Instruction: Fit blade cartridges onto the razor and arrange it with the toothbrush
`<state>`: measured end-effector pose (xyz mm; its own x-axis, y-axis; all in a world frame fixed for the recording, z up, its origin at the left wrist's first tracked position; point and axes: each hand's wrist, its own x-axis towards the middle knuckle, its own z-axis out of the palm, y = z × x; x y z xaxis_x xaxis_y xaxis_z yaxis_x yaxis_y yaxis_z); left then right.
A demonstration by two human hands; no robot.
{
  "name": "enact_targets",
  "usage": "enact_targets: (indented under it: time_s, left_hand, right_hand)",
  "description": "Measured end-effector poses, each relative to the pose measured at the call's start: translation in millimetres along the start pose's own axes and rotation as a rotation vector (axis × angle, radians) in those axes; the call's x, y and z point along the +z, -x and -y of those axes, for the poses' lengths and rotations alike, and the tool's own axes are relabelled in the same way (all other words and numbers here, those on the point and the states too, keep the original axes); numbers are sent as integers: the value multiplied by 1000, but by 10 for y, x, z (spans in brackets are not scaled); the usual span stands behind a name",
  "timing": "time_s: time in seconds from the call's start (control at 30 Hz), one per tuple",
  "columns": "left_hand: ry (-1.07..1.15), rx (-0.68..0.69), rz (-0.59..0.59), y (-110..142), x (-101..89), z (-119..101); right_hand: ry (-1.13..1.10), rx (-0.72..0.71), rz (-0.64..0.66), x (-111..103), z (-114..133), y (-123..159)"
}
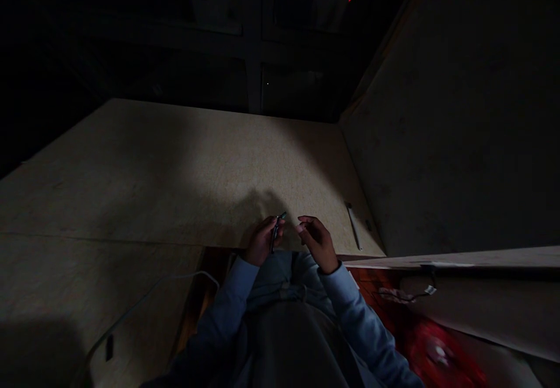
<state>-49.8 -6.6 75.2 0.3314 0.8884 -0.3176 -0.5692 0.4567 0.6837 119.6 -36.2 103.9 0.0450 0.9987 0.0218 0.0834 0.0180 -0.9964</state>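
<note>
My left hand (pixel 261 242) is closed around a slim, dark, pen-like object (pixel 275 235) with a greenish end that points up and to the right. The dim light hides its exact kind. A short gap away, my right hand (pixel 318 241) has its thumb and forefinger brought together in a pinch. Whether something small sits between those fingertips I cannot make out. Both hands are above the near edge of the pale tabletop (pixel 227 166), close to my lap.
To the right on the tabletop lies a thin, light-coloured stick-like item (pixel 354 227). A pale cable (pixel 161 280) runs across the left side, near a small black object (pixel 109 347). A dark panel (pixel 455 119) rises at right. Below it is something red and shiny (pixel 441 356).
</note>
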Motion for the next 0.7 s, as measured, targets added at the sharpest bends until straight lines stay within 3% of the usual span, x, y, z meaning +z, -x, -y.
enact_targets:
  time_s: [0.23,0.4,0.7]
  left_hand:
    - [-27,-62,25,118,67,-47]
    - [-128,-70,93,198,88,-170]
    - [-320,-65,168,295,94,-265]
  right_hand:
    - [-73,-15,112,89,126,7]
    - [-143,52,181,57,173,-8]
    - [-141,79,209,-14,192,5]
